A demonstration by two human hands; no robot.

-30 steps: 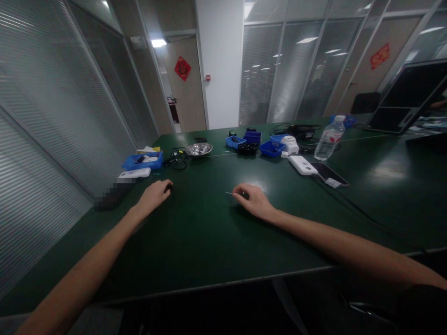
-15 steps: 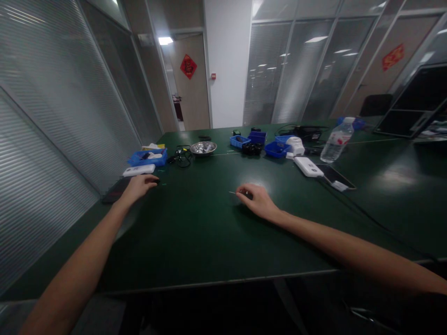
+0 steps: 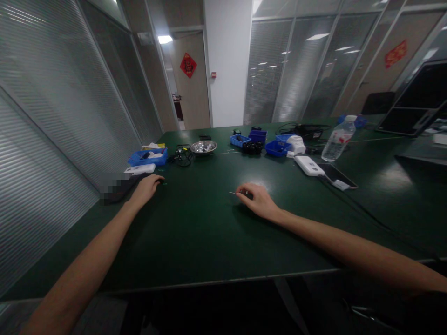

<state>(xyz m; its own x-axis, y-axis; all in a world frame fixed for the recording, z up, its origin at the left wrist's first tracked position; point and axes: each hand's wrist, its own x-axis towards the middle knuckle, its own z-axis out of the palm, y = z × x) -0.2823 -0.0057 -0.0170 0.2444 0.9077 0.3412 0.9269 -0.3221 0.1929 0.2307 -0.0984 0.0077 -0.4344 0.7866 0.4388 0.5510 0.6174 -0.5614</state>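
My right hand (image 3: pixel 256 200) hovers low over the middle of the green table (image 3: pixel 195 242), thumb and forefinger pinched on a thin, pale rod; its tip (image 3: pixel 232 192) points left. The hand covers the rod's other end, so its kind cannot be made out. At the left, my left hand (image 3: pixel 145 188) has its fingers curled down around a small black thing (image 3: pixel 160 181), mostly hidden by the fingers. Just beside that hand lies a dark flat object (image 3: pixel 122 191), partly blurred out. Behind it is a white power bank (image 3: pixel 140 169).
Beyond my hands stand a filled blue tray (image 3: pixel 157 160), coiled black cables (image 3: pixel 183 157), a metal bowl (image 3: pixel 203 149) and several small blue bins (image 3: pixel 277 149). To the right are a white device (image 3: pixel 309 166), a phone (image 3: pixel 335 175), a water bottle (image 3: pixel 338 139) and a trailing cable (image 3: pixel 370 217).
My left hand has shifted a little to the right along the table, and more of the dark flat object shows beside it. My right hand stays put with the thin rod.
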